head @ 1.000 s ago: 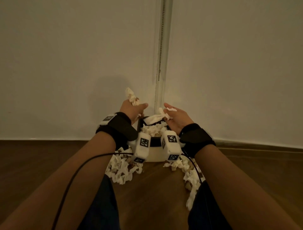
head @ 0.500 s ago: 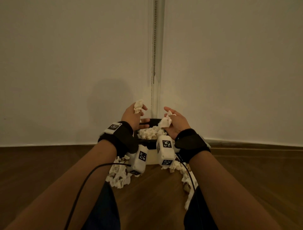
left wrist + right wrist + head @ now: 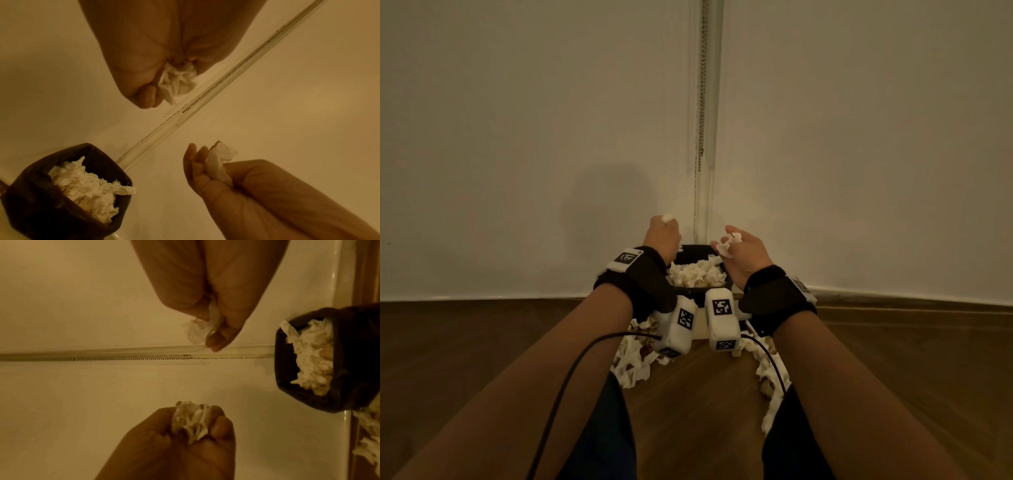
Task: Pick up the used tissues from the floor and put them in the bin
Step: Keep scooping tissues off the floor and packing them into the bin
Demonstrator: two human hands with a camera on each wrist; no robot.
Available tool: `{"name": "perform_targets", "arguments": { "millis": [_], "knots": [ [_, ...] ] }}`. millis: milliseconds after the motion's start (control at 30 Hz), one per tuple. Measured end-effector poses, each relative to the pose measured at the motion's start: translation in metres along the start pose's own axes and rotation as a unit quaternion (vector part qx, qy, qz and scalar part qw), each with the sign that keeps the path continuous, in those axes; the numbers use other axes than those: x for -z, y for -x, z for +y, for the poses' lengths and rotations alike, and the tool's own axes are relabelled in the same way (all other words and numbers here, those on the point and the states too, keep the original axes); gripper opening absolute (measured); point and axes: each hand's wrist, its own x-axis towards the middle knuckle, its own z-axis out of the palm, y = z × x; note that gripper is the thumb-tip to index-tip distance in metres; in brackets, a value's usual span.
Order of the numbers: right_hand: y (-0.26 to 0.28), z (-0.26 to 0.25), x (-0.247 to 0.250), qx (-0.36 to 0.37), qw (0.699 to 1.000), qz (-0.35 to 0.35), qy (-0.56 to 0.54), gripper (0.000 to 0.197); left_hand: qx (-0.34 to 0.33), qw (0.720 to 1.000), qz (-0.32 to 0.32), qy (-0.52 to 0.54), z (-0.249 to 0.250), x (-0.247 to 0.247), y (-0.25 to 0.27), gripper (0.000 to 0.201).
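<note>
Against the earlier head views, the left hand point(image 3: 662, 236) has drawn its fingers in: half a second ago the crumpled white tissue wad point(image 3: 666, 218) stood clear above an open thumb and fingers, and now only a small tuft shows at the top of a closed fist. The right hand point(image 3: 744, 251) has kept its place over the bin's right side, and its thin white tissue scrap point(image 3: 728, 244) now hangs lower between the fingers. Both forearms have stayed in much the same reach, and the camera has tipped up a little, so more wall shows.

The plain cream wall point(image 3: 517, 137) fills most of the view, with a clear vertical tube holding a beaded metal chain point(image 3: 702, 102) behind the hands. Below lies the dark brown wooden floor point(image 3: 482, 342), where loose crumpled white tissues point(image 3: 633, 363) lie in heaps beside the bin on both sides. The small bin lined with a dark bag point(image 3: 690, 251) stands against the wall, piled with crumpled white paper point(image 3: 697, 275).

Both hands hover above the bin's rim, wrists in black straps. From the left wrist, the left hand grips its wad tightly in curled fingers. From the right wrist, the right hand pinches its scrap between thumb and fingertips.
</note>
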Motion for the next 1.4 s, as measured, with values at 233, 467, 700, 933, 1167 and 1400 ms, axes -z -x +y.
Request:
{"name": "perform_targets", "arguments": {
  "millis": [233,467,700,933,1167,1400],
  "knots": [
    [0.006,-0.004,0.003,0.019,0.998,0.002,-0.057,0.039,-0.013,0.999,-0.010,0.043,0.000,0.002,-0.004,0.037],
    [-0.003,-0.005,0.006,-0.010,1.000,0.029,-0.009,0.028,0.025,0.994,-0.028,0.104,0.002,0.001,-0.008,0.033],
    [-0.019,-0.003,0.012,-0.049,0.998,0.015,0.044,0.023,-0.008,0.997,0.006,-0.073,-0.019,-0.004,-0.029,0.027],
    [-0.058,0.019,0.022,0.027,0.970,0.029,0.239,0.023,-0.017,0.969,-0.024,-0.245,-0.046,0.004,-0.050,0.036],
    [-0.095,0.048,0.033,0.039,0.929,0.072,0.362,0.029,-0.043,0.955,-0.034,-0.290,-0.074,0.007,-0.065,0.040],
    [-0.117,0.070,0.034,0.077,0.892,0.121,0.428,0.017,-0.105,0.954,-0.038,-0.278,-0.087,-0.004,-0.084,0.020]
  ]
}}
